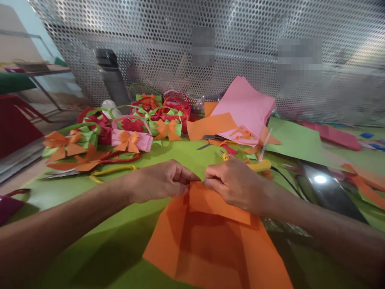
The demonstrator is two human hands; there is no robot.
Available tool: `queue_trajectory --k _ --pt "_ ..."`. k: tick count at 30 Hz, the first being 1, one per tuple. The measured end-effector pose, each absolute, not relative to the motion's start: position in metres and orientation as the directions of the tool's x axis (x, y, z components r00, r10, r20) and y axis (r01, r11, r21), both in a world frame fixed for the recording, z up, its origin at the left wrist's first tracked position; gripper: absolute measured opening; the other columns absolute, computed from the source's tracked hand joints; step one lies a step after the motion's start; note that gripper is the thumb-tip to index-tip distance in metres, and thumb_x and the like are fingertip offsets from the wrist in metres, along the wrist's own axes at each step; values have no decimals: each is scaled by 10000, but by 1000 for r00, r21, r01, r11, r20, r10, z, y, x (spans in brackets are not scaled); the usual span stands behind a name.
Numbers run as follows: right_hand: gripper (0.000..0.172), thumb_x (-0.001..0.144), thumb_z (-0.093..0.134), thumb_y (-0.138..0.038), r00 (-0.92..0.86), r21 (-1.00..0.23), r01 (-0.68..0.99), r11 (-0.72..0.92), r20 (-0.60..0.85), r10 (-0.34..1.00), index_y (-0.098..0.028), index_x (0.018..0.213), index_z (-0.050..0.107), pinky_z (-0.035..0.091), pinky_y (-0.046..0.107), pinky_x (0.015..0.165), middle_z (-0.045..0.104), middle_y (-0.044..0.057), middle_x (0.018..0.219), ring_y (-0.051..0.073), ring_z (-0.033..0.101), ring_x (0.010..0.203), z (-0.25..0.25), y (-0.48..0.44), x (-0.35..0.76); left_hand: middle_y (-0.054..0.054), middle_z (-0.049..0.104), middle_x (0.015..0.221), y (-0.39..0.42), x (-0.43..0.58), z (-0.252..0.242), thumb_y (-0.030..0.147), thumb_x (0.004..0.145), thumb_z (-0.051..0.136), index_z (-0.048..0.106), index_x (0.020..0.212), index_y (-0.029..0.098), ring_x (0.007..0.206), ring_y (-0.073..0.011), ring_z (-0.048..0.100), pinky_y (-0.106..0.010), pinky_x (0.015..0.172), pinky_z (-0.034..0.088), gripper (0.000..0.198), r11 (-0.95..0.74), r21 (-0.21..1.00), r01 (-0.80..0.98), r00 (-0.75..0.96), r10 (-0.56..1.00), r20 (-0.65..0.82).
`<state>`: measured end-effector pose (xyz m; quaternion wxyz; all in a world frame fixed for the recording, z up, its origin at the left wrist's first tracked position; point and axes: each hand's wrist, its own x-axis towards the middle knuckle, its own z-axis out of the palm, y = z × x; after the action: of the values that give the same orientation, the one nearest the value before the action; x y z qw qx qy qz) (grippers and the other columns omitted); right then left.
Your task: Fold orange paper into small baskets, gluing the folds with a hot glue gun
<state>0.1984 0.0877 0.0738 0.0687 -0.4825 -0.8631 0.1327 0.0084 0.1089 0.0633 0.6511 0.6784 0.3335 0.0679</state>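
Observation:
A large sheet of orange paper (210, 249) with fold lines lies in front of me, its far edge folded over into a flap. My left hand (164, 180) pinches that far edge near its left corner. Close beside it, my right hand (233, 184) grips the same edge with thumb and curled fingers. Only a small gap separates the two hands. Just beyond the right hand is a yellow glue gun (260, 165), partly hidden by it. Scissors with yellow and red handles (114, 170) rest past my left forearm.
Several small paper bags with bows (132, 138) stand at the back left, before a grey bottle (112, 80). Pink sheets (243, 106), a green sheet (296, 140) and paper scraps lie at the back right. A phone (331, 192) lies right. A perforated metal panel (168, 36) rises behind.

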Motion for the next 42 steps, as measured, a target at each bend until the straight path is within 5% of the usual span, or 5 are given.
queue_trajectory --k 11,26,33,37,42 --pt "226 772 507 -179 -513 -386 806 450 -73 856 -168 550 464 175 254 490 366 -63 473 72 314 491 74 86 198 40 659 699 102 11 64 93 717 386 711 908 177 554 -83 500 -164 511 343 386 -228 775 590 662 686 -302" --pt "321 685 636 -268 -537 -365 797 481 -64 841 -167 485 406 149 247 473 231 -88 434 71 205 471 81 79 197 64 467 532 95 16 68 80 734 388 717 882 179 469 -57 348 -147 450 279 375 -115 858 501 658 694 -292" --pt "185 838 514 -274 -619 -460 715 527 -68 782 -181 813 671 315 217 519 615 -14 623 102 497 565 97 84 212 44 600 600 98 9 71 114 769 392 717 879 186 487 -71 457 -156 467 320 351 -173 858 483 672 702 -236" --pt "457 769 609 -446 -684 -484 627 611 33 729 -227 1170 585 454 258 700 673 54 1043 198 622 871 111 89 232 -3 707 822 104 0 76 190 812 425 705 950 196 689 -137 621 -185 584 434 312 -93 899 428 616 758 -215" --pt "923 532 742 -562 -735 -448 588 673 50 676 -255 1336 409 413 352 941 526 80 1302 271 495 1166 115 92 245 -44 720 785 106 -3 84 296 774 562 703 944 158 646 -157 632 -212 555 460 261 102 942 320 523 810 -266"
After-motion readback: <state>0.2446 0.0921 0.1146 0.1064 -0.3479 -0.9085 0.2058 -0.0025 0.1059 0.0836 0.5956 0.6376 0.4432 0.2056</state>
